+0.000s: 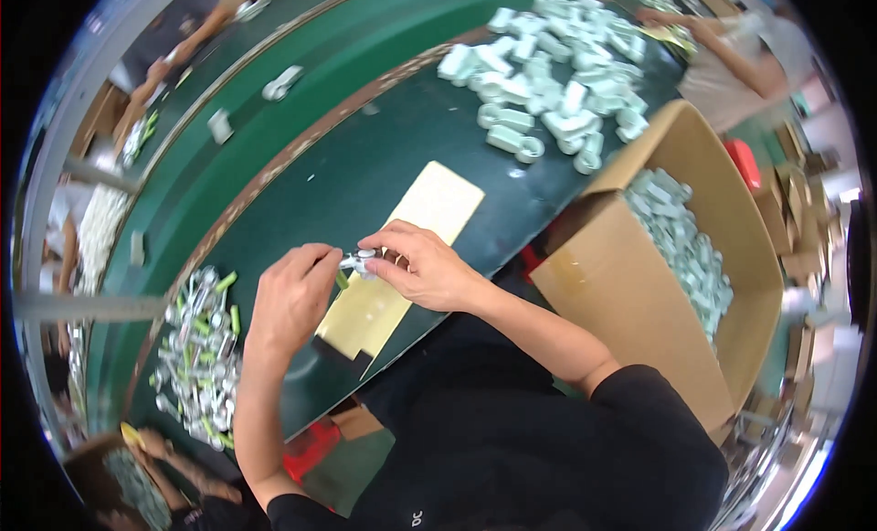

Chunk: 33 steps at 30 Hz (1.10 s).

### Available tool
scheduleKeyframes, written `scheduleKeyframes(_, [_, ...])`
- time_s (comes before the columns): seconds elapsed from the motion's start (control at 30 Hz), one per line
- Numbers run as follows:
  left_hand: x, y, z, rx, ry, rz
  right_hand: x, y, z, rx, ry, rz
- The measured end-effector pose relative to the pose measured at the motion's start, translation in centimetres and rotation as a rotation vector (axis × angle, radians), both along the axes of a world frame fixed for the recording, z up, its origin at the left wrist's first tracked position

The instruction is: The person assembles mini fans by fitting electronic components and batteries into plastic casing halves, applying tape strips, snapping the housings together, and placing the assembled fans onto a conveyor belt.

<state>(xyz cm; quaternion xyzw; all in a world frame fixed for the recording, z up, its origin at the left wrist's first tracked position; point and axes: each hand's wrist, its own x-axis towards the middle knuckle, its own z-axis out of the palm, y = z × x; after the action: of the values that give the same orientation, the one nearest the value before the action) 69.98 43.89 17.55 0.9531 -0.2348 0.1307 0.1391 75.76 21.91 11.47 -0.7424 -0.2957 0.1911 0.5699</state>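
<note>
Left hand point(292, 298) and right hand point(422, 268) meet above a tan cardboard sheet point(402, 257), fingertips of both pinched shut on one small white fitting point(363, 260). An open brown carton point(639, 284) of white parts stands just right of the table edge.

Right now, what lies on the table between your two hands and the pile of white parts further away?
In the head view, a pale yellow card on the dark table lies between the hands and the white parts.
</note>
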Motion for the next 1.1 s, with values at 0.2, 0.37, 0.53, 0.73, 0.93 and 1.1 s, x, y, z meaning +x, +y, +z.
scheduleKeyframes(0.2, [6.2,-6.7,-1.2,0.085,0.279,-0.265,-0.1,-6.5,-3.7,-0.079,0.011,-0.100])
scheduleKeyframes(0.37, [13.7,-14.1,-0.9,-0.080,0.206,-0.343,-1.8,-6.8,-5.6,-0.034,-0.248,-0.346])
scheduleKeyframes(0.53, [21.9,-21.2,-8.3,0.083,-0.142,-0.454,-3.8,-5.7,-6.0,-0.135,-0.485,-0.249])
scheduleKeyframes(0.73, [22.9,-20.4,-10.2,0.049,-0.238,-0.353,-3.8,-9.0,-1.3,-0.181,-0.515,-0.267])
scheduleKeyframes(0.93, [14.7,-11.1,-6.2,-0.992,0.358,0.109,0.6,-12.6,4.8,-0.045,-0.397,-0.348])
scheduleKeyframes(1.1, [6.1,-8.4,-4.8,-1.564,0.484,0.020,2.3,-10.8,6.0,0.202,-0.224,-0.232])
